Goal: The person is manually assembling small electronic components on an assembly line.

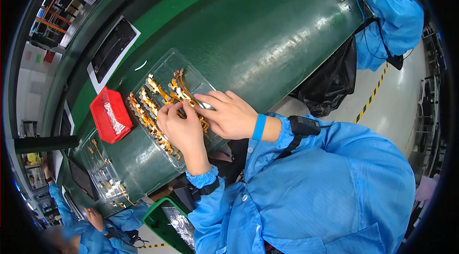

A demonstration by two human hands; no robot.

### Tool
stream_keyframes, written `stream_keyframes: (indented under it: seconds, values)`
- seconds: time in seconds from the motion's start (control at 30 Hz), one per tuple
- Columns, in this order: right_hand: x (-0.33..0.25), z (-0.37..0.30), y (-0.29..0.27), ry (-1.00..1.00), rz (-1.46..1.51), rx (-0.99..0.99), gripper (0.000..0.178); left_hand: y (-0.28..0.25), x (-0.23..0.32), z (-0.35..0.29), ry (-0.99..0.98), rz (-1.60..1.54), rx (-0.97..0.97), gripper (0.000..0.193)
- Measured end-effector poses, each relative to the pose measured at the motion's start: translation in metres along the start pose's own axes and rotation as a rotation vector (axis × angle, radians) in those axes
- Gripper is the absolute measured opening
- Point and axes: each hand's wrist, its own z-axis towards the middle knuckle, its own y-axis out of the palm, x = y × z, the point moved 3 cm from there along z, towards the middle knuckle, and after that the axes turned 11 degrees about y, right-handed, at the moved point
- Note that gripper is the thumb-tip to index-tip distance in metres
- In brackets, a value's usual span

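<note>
A clear plastic tray (203,82) on the green table holds rows of orange flexible circuit strips (152,105) with pale and dark ends. Over the tray's near right part, my two hands meet at the fingertips. My left hand (184,129) is closed in a pinch, its fingertips among the strips; what sits between them is too small to tell. My right hand (232,115), with a blue band at its wrist, reaches in from the right, fingers bent toward the left fingertips. A small whitish piece shows between its fingers, partly hidden.
A red bin (99,110) with white pieces stands left of the tray. Another clear tray (107,180) with strips lies nearer a co-worker (86,235) at lower left. A green bin (155,215) is below the table edge. Another person (394,19) works at far right.
</note>
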Motion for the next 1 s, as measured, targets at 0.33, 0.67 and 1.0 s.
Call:
stream_keyframes:
  seconds: [0.33, 0.67, 1.0]
  values:
    - [0.002, -0.001, 0.001, 0.021, 0.057, -0.026, 0.046, 0.010, -0.009, -0.004, -0.038, -0.015, -0.011, 0.016]
    - [0.001, 0.000, -0.002, -0.004, 0.008, 0.026, 0.042, -0.025, -0.010, -0.012, -0.414, -1.112, 0.116, 0.021]
    - [0.003, 0.004, -0.003, 0.010, 0.270, 0.078, 0.031, -0.080, -0.003, -0.023, -0.406, -1.360, 0.106, 0.019]
